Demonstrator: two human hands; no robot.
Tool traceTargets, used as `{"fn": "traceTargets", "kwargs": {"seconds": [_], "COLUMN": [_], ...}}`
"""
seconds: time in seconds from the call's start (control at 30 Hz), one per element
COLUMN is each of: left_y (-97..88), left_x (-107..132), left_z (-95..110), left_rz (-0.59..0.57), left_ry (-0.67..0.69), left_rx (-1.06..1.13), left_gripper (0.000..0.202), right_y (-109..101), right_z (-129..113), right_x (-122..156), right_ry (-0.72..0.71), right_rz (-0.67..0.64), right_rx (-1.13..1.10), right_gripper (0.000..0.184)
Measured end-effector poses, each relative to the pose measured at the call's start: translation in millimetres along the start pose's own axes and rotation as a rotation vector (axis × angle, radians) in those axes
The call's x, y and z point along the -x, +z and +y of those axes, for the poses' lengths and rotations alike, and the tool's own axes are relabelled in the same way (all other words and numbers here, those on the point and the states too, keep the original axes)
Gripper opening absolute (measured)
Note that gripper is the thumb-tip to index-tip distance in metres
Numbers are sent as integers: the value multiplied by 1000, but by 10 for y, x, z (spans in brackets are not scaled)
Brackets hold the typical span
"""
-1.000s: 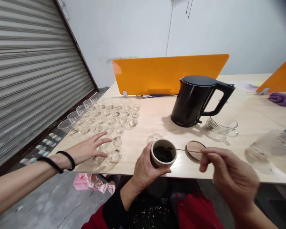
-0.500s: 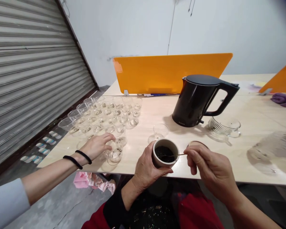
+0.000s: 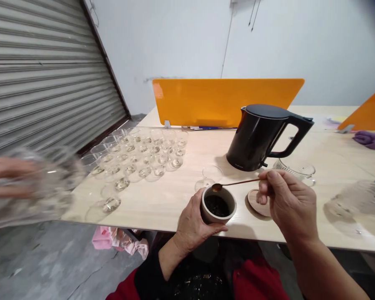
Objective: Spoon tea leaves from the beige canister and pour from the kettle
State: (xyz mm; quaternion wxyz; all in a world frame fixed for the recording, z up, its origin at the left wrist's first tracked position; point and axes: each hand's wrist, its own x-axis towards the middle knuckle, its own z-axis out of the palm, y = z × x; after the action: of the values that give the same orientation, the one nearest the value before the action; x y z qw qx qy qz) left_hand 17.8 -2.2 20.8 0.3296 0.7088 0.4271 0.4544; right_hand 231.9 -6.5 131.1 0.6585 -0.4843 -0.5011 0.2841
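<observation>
My left hand (image 3: pixel 192 225) is wrapped round a small beige jar (image 3: pixel 218 205) holding dark loose tea leaves, at the near edge of the light wooden table (image 3: pixel 181 196). My right hand (image 3: pixel 286 202) pinches the handle of a long thin spoon (image 3: pixel 234 183), whose bowl hovers just above the jar's far rim. The jar's round wooden lid (image 3: pixel 258 203) lies flat on the table under my right hand. A small clear glass cup (image 3: pixel 210 176) stands just beyond the jar.
Several small glass cups (image 3: pixel 143 156) stand in rows at the table's left. A black electric kettle (image 3: pixel 262 135) and a ribbed glass pitcher (image 3: pixel 296 171) sit behind. Another person's blurred hand (image 3: pixel 6 183) holds a glass at far left. Orange dividers (image 3: pixel 228 100) stand behind.
My right hand lifted the spoon out of the jar and up over its rim. The other person's hand left the cups and pulled back to the far left, carrying a glass.
</observation>
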Motion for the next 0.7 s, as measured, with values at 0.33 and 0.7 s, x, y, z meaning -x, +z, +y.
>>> {"fn": "traceTargets", "kwargs": {"seconds": [0.33, 0.7], "left_y": [-14, -11], "left_x": [-6, -6], "left_z": [11, 26], "left_rz": [-3, -4], "left_ry": [17, -29], "left_rx": [-27, -44], "left_gripper": [109, 108], "right_y": [68, -37], "right_z": [7, -140], "right_x": [35, 147], "right_ry": [-55, -112], "right_rz": [-146, -139], "right_rx": [164, 249], "right_gripper": [24, 21]}}
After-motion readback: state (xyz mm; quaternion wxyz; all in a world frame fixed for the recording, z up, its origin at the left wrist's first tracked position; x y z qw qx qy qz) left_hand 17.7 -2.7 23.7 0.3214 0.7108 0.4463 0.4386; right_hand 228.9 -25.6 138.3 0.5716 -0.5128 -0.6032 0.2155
